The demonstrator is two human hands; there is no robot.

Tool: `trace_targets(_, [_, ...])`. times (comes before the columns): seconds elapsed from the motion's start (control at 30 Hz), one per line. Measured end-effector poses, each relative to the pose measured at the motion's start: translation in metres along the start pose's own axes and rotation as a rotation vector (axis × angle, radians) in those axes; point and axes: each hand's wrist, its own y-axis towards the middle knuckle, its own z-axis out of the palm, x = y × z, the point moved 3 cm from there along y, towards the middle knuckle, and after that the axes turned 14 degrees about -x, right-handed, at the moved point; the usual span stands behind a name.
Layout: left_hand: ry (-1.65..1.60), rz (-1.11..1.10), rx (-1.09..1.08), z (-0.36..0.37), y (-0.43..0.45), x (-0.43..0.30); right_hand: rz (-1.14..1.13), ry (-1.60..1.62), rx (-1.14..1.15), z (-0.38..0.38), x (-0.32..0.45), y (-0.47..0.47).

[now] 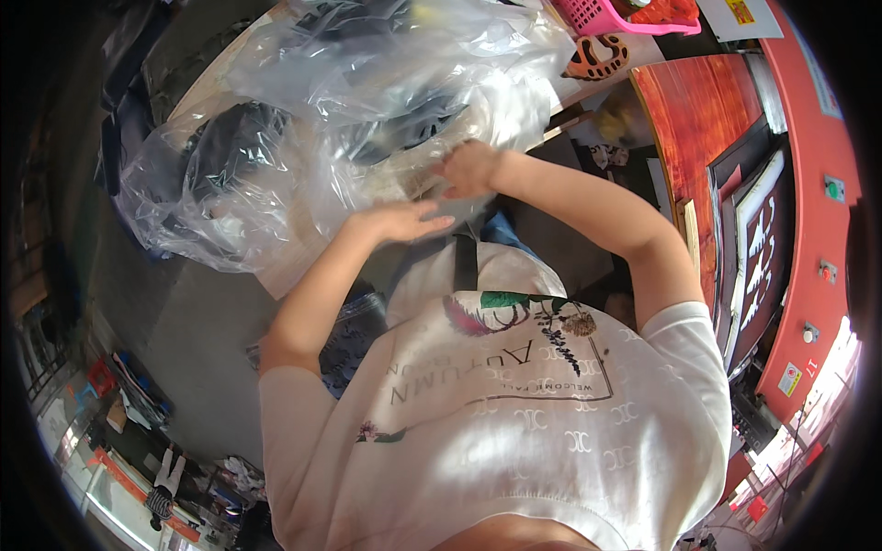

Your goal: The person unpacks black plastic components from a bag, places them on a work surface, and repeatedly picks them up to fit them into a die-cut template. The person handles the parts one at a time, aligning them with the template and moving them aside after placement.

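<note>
Clear plastic bags (386, 76) lie in a large crumpled heap on a pale table, with dark and light items showing dimly through them. My left hand (403, 222) is at the near edge of the heap, palm down, fingers stretched to the right, with nothing seen in it. Further right and a little farther off, my right hand (472, 169) is over the plastic, its fingers bent and blurred by motion; whether it grips any film cannot be told.
A pink plastic basket (599, 17) and an orange patterned item (598, 58) are at the far right of the table. On the right stand a wood-grain panel (716, 103) and a red machine frame (820, 227) with buttons. Another person (162, 499) is far off at lower left.
</note>
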Motion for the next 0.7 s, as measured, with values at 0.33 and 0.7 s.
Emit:
trace_targets(0.33, [0.309,-0.027,-0.034,0.021,0.015,0.021,0.076,-0.007,-0.174,0.040,-0.012,0.007])
trace_targets(0.7, [-0.578,-0.217,-0.575,-0.077,0.041,0.063,0.304,0.313,-0.488,-0.050,-0.054,0.008])
